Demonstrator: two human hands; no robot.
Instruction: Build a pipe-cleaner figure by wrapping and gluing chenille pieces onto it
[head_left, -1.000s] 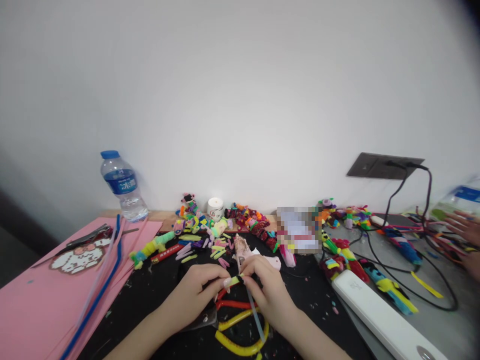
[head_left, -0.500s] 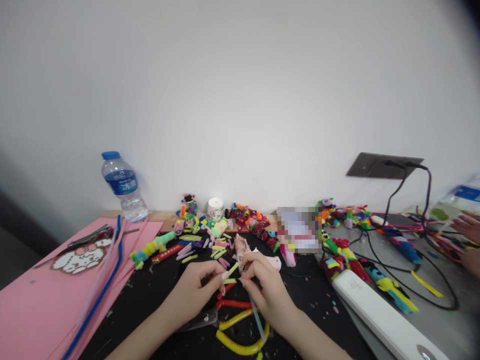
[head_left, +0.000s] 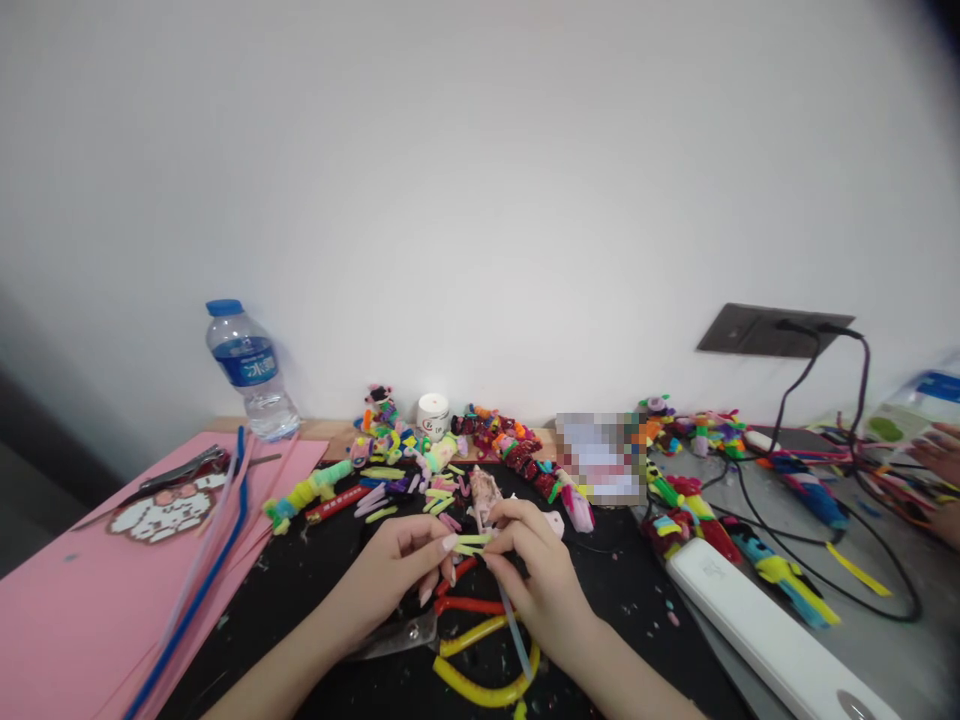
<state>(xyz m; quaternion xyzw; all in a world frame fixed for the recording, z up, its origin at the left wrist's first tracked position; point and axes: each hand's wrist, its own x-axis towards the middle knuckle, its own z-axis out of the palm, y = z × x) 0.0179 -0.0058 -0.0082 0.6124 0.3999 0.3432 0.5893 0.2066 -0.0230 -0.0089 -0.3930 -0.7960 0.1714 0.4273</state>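
Between my two hands are short light green pipe cleaner pieces [head_left: 472,541], lying side by side. My left hand [head_left: 401,565] pinches their left ends between thumb and fingers. At their right ends, my right hand [head_left: 536,560] is closed with thumb and fingertips on the pieces. Below the hands lie scissors [head_left: 480,690] with red and yellow handles, their blade partly under my left wrist. A translucent stick [head_left: 516,635] comes out from under my right hand. Behind that hand is a pale pink, stained tool [head_left: 486,492], partly hidden. Cut green and purple pipe cleaner pieces [head_left: 439,495] are scattered beyond.
Colourful pipe cleaner figures [head_left: 517,455] line the wall. A water bottle [head_left: 251,370] and pink sheets [head_left: 67,590] are on the left. To the right are a white case [head_left: 757,620], black cables [head_left: 757,530] and another person's hand [head_left: 937,455].
The green pieces have gone from splayed apart to nearly parallel between my fingers. My left thumb and fingers have shifted slightly around them.
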